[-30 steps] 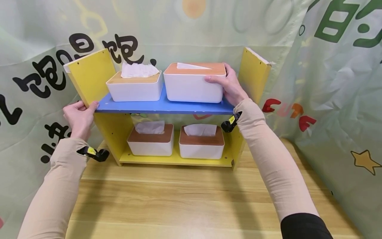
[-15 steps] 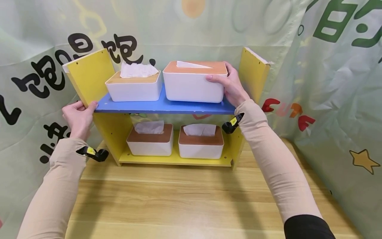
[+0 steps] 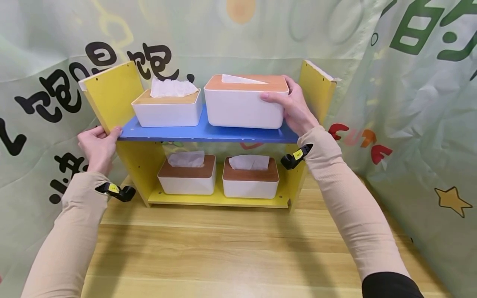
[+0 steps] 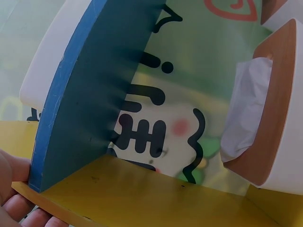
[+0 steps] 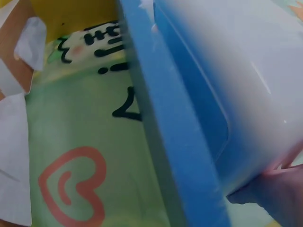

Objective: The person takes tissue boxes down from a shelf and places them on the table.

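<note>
Tissue box [image 3: 244,101] with the wooden lid sits at the right end of the blue shelf [image 3: 203,133], and we hold it with our right hand [image 3: 292,105]: the fingers curl round its right end, thumb on the front wall, the rest wrapped behind the lid's edge. In the right wrist view its white wall [image 5: 246,80] fills the frame above the blue board [image 5: 175,142], its underside seemingly a little off the board, though we cannot tell for sure. Just left of that hand's box stands a second tissue box [image 3: 167,108], tissue poking up from its lid.

Our left hand [image 3: 97,147] grips the shelf's left corner, fingers curled round the yellow side panel [image 3: 112,93] where the blue board meets it; the left wrist view shows fingertips [image 4: 16,208] under that joint.

Below and between our hands, on the yellow bottom board [image 3: 220,200], two more tissue boxes [image 3: 188,174] [image 3: 250,177] sit side by side. The shelf unit stands on a wooden table [image 3: 223,256], with a green printed cloth [image 3: 410,103] behind and to the right of our hands.
</note>
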